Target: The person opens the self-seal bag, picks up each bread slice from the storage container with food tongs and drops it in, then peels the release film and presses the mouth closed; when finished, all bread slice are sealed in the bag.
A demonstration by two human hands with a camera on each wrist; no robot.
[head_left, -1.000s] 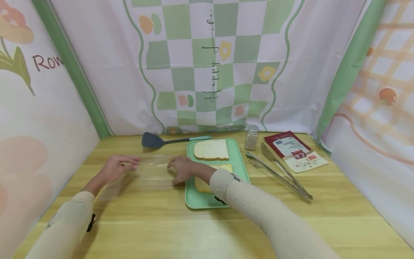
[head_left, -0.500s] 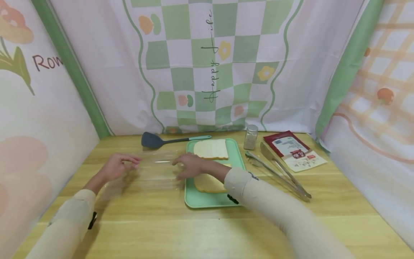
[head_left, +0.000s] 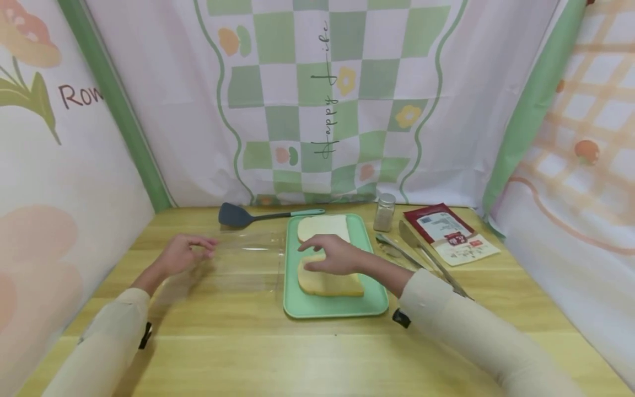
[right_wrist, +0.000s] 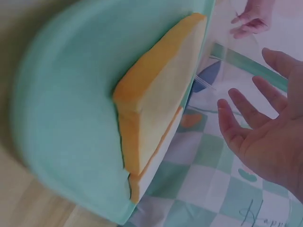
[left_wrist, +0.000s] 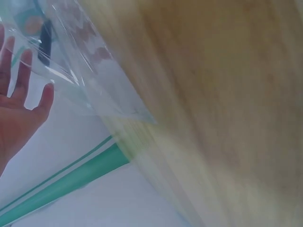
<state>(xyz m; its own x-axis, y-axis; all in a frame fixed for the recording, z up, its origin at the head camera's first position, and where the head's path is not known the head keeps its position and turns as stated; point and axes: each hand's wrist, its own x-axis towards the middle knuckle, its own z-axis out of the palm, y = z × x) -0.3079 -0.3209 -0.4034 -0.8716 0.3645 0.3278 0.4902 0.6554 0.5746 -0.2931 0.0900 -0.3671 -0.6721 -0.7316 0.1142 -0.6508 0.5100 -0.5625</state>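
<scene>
Bread [head_left: 331, 282] lies on the green tray [head_left: 327, 309] below my right hand [head_left: 333, 255]; its fingers are apart, gripping nothing. My left hand [head_left: 181, 256], likewise loose, is at clear plastic [head_left: 248, 267]; contact I cannot tell. Snagging could crumple it; a dropped palm could dent bread.

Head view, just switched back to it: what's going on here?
A person is working bare-handed at a table. Their left hand is at the clear plastic beside the green tray; whether it grips the plastic is unclear. Their right hand, holding nothing, hovers over the tray, where two bread slices lie. The spatula and tongs lie unused.
</scene>
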